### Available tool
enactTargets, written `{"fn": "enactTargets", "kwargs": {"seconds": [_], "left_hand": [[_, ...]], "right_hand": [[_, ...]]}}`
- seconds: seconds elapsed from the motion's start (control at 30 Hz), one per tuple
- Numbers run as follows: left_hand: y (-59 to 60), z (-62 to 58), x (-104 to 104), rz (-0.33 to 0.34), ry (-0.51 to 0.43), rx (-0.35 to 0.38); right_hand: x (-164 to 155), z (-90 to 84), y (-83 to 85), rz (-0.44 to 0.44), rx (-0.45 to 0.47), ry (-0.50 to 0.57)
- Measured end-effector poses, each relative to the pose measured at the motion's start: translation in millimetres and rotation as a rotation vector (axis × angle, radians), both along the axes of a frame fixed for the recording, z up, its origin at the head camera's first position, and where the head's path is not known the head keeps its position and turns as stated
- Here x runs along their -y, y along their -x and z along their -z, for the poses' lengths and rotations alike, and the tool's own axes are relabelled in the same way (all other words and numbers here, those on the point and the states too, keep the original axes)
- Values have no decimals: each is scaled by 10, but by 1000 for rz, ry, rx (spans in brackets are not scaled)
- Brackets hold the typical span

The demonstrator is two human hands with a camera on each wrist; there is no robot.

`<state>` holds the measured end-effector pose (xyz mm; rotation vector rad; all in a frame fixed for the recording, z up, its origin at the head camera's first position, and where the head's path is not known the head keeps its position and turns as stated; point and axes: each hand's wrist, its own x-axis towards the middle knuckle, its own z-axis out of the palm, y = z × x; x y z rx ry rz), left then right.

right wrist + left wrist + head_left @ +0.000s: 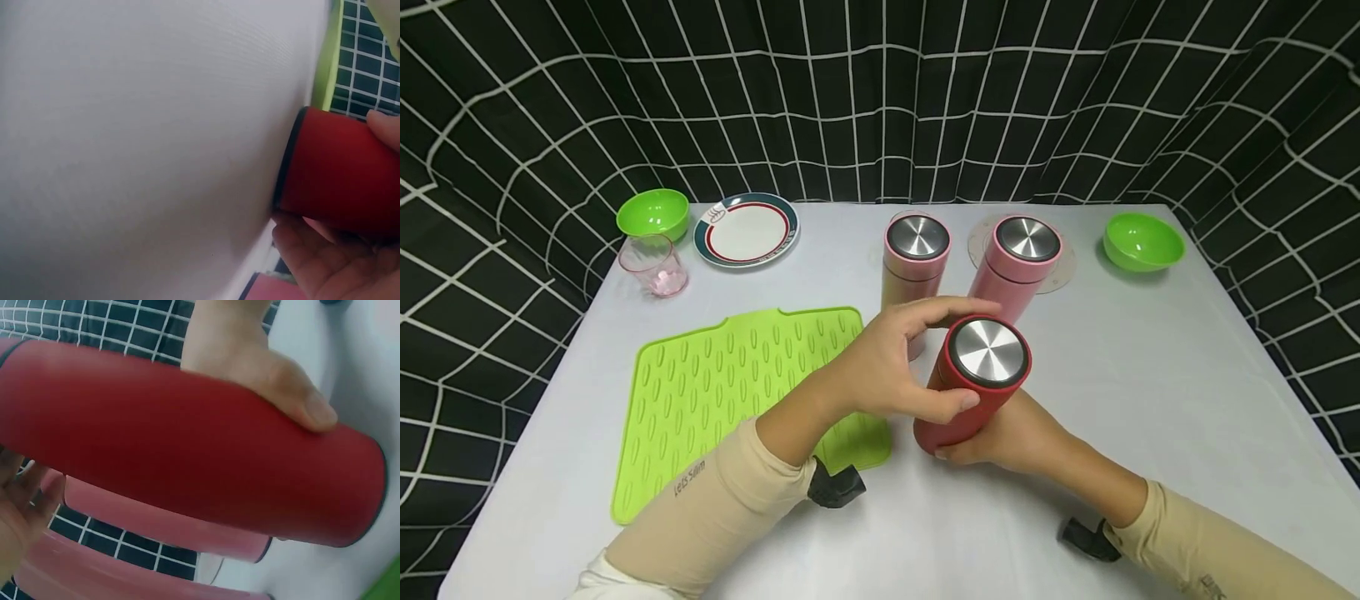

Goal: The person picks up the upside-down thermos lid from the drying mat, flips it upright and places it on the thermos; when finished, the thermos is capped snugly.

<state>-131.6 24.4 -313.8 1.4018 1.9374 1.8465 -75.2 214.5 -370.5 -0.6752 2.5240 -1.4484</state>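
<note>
A red thermos flask (973, 379) with a shiny steel-topped lid stands tilted between both hands. My left hand (898, 358) curves round its upper part, thumb in front and index finger behind the lid; a gap shows at the palm. My right hand (1018, 433) grips the lower body, its thumb (315, 412) pressed along the side in the left wrist view. In the right wrist view the flask's dark base (290, 162) is close to the table; I cannot tell whether it touches. Just behind stand two pink thermos flasks, one on the left (916, 258) and one on the right (1015, 271).
A green ridged mat (722, 392) lies to the left. Farther back are a green bowl (655, 212), a pink-tinted glass (658, 267) and a rimmed plate (748, 232). Another green bowl (1142, 242) sits at the back right. A round coaster (1063, 267) lies by the right pink flask.
</note>
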Motion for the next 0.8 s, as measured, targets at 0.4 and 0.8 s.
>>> {"fn": "enactTargets", "kwargs": {"seconds": [0.4, 0.8], "left_hand": [[78, 37, -10, 118, 31, 130], [151, 45, -20, 156, 5, 200]], "right_hand": [[-99, 245, 49, 66, 42, -83], [-109, 233, 57, 78, 24, -94]]}}
